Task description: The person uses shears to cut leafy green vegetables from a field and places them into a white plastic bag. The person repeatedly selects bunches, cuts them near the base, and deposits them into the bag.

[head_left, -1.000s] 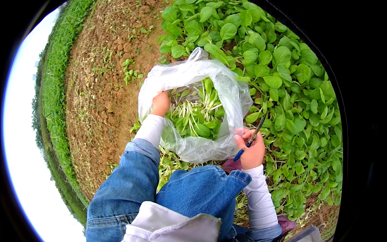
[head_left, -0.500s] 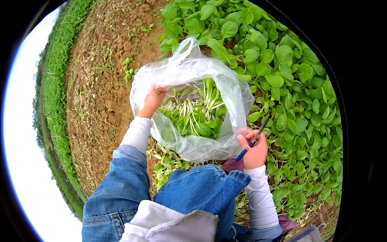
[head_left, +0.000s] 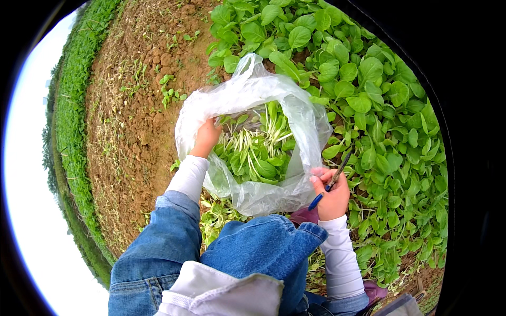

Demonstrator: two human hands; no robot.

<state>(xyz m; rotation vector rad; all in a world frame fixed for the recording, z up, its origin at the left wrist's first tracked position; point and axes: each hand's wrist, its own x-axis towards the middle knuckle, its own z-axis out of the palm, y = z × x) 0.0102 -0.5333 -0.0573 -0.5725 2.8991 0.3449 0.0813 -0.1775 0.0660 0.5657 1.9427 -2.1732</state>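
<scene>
A translucent white plastic bag stands with its mouth spread wide. Loose leafy greens with pale stems lie inside it. My left hand is at the left rim, fingers bent inward and partly hidden, seemingly gripping the plastic. At the lower right rim, my right hand is closed, thumb and fingertips pinching the bag's edge. That same hand also carries a thin tool with a blue end and a dark, dirty shaft; its exact kind is unclear.
Dense growing greens crowd the right and far side. Brown soil with scattered seedlings stretches to the left, bordered by a green row. Below the bag are small pale plants and part of a purple shoe.
My left hand has shifted right and slightly nearer, and the bag's left side and top handle have moved with it. My right hand stays in place.
</scene>
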